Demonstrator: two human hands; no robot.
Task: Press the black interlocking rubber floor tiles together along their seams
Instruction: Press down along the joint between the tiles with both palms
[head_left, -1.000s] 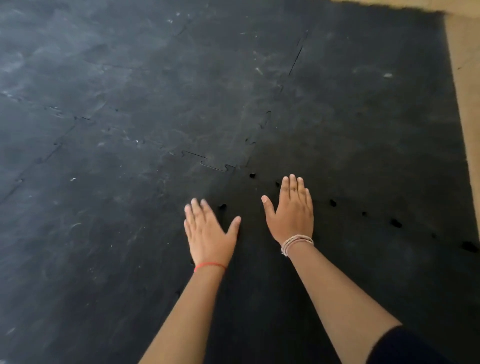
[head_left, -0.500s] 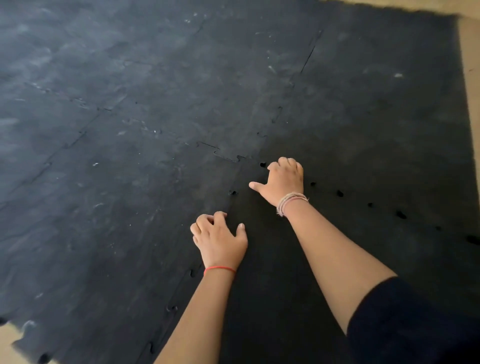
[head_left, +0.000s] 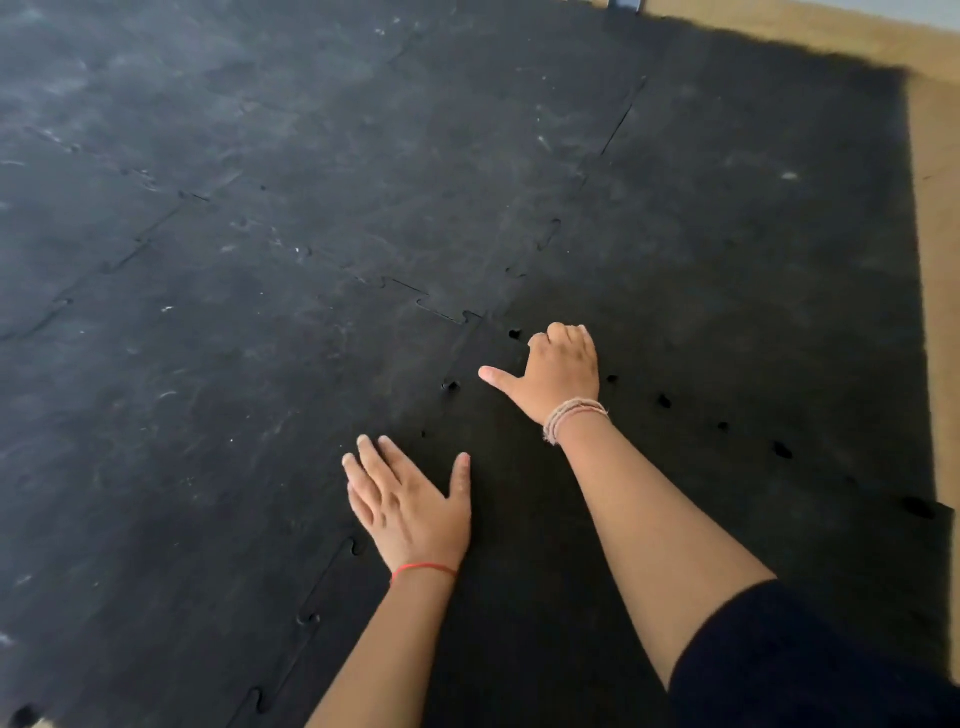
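Note:
Black interlocking rubber floor tiles (head_left: 260, 364) cover most of the floor. A jigsaw seam (head_left: 322, 587) runs from the bottom left up towards the middle, and a crossing seam (head_left: 441, 312) shows small gaps. My left hand (head_left: 410, 509) lies flat, fingers spread, on the tile just right of the lower seam. My right hand (head_left: 563, 371) rests knuckles down as a fist, thumb stuck out to the left, on the seam line near several small dark holes (head_left: 665, 401). Neither hand holds anything.
Bare tan floor (head_left: 935, 234) borders the mat on the right and at the far top right. Another seam (head_left: 621, 122) runs away at the upper middle with a narrow open slit. A dark sleeve (head_left: 810, 660) covers my right upper arm.
My left hand has gone from curled fingers to flat and spread. My right hand stays fisted near the seam junction, thumb out. A second ago both palms lay flat.

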